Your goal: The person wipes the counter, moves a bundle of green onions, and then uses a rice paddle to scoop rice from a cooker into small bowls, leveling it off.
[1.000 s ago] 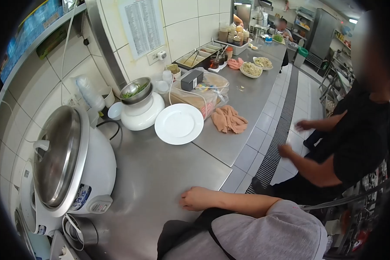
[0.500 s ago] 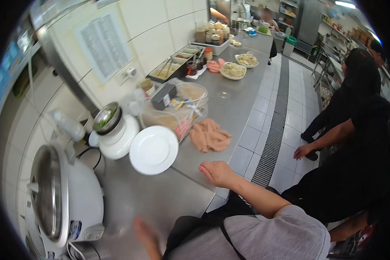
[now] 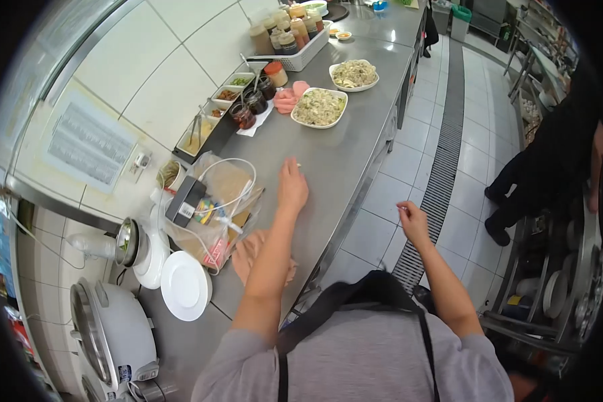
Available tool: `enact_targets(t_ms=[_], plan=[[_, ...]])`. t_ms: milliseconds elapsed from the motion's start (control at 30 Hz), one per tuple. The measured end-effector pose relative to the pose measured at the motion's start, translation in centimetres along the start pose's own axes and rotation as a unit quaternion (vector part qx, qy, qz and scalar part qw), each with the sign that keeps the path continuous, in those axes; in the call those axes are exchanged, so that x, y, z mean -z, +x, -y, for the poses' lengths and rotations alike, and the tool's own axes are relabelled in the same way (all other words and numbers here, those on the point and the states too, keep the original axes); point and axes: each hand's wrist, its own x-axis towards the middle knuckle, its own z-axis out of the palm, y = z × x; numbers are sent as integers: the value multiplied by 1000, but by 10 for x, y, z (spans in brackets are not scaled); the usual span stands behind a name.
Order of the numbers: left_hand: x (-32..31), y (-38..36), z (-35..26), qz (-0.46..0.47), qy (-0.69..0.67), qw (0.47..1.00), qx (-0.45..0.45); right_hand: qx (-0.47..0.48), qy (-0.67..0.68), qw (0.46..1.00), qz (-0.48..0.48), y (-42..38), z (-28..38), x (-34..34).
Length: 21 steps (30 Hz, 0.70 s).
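My left hand reaches out over the steel counter, fingers drawn together and pointing down at its surface. A small pale scrap shows right at the fingertips; whatever lies under them is hidden. Behind that forearm a peach cloth is partly covered. To the left sits a clear plastic bag with a dark box on it. Farther along stand two white bowls of pale shredded food, the nearer bowl and the farther bowl. My right hand hangs over the floor beside the counter, fingers loosely curled with nothing visible in them.
A white plate and a large rice cooker stand at the near left. Sauce jars, a condiment tray and a bottle basket line the wall. A person in dark clothes stands across the aisle.
My left hand has moved forward from the near counter to the scrap beyond the cloth. My right hand has shifted right, over the floor. The view has turned and moved forward along the counter.
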Motion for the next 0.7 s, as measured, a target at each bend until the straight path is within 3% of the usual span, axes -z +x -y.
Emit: enact_targets(t_ms=[67, 133, 200, 267, 300, 333, 400, 467, 533, 600, 633, 700], plan=[[-9, 9, 3, 9, 37, 999, 38, -42, -47, 998, 8, -7, -44, 24], [-4, 21, -3, 93, 88, 990, 63, -81, -59, 995, -8, -23, -82, 37], [-15, 18, 5, 97, 85, 988, 82, -126, -73, 989, -16, -43, -114, 45], [-20, 10, 2, 8, 146, 984, 102, -186, -69, 980, 3, -55, -130, 51], [-24, 12, 7, 14, 121, 984, 132, -220, -63, 973, 17, -54, -132, 51], [-30, 15, 11, 20, 95, 982, 163, -227, -65, 972, 19, -49, -139, 50], [-34, 10, 18, 32, 83, 986, 141, -205, -81, 974, 42, -25, -144, 50], [-38, 14, 11, 51, 85, 985, 138, -105, -89, 989, 51, 17, -159, 46], [-37, 12, -10, 70, -89, 990, 87, -73, -111, 989, 71, 76, -140, 44], [-74, 21, -55, 120, -384, 909, 107, -72, -89, 989, 93, 129, -159, 32], [-101, 28, -83, 133, -482, 864, 63, -73, -89, 988, 103, 153, -150, 32], [-123, 67, -146, 253, -541, 802, -8, -70, -95, 988, 97, 207, -135, 40]])
